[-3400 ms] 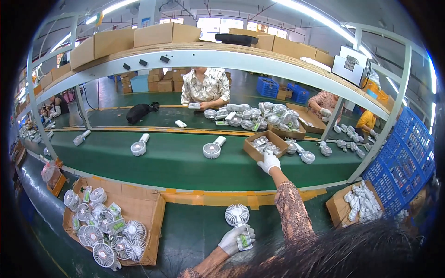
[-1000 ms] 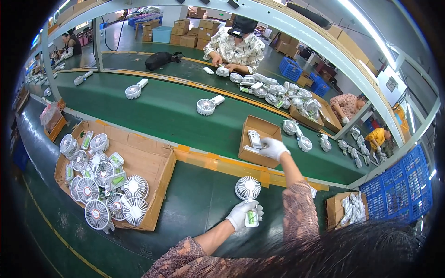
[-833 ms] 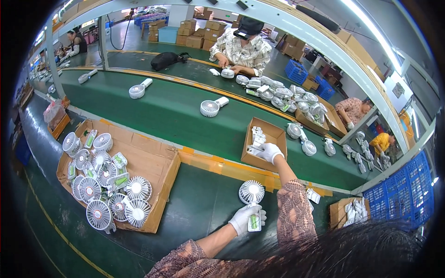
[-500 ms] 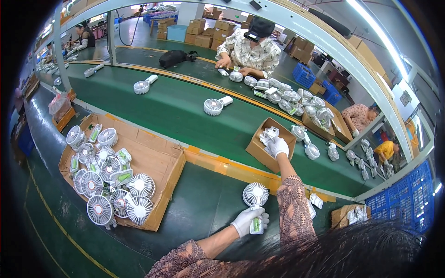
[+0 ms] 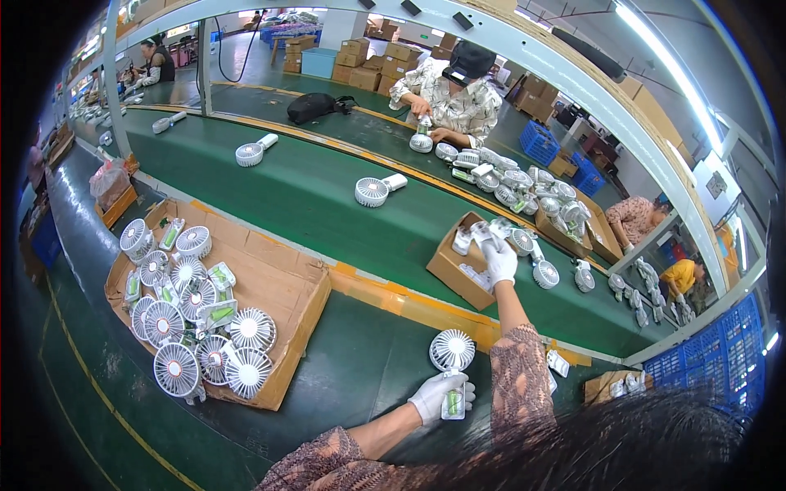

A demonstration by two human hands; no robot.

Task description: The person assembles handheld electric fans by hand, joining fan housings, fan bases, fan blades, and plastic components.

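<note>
Gloved in white, my left hand is closed around the handle of a white handheld fan. The fan's round head points away from me, and a green battery shows in the handle's open end. My right hand, also gloved, is at the upper right of a small cardboard box on the green belt. Its fingers are closed on white plastic pieces, slightly blurred, whose exact kind I cannot make out. More white pieces lie inside that box.
A shallow cardboard tray of several fans stands at left. Single fans lie along the green belt. Across it, a co-worker handles a fan beside a fan pile. A blue crate stands at right.
My right hand has lifted white pieces up toward the box's far rim. The box has shifted slightly left. My left hand keeps the fan nearly still. The co-worker's hand has risen over a fan.
</note>
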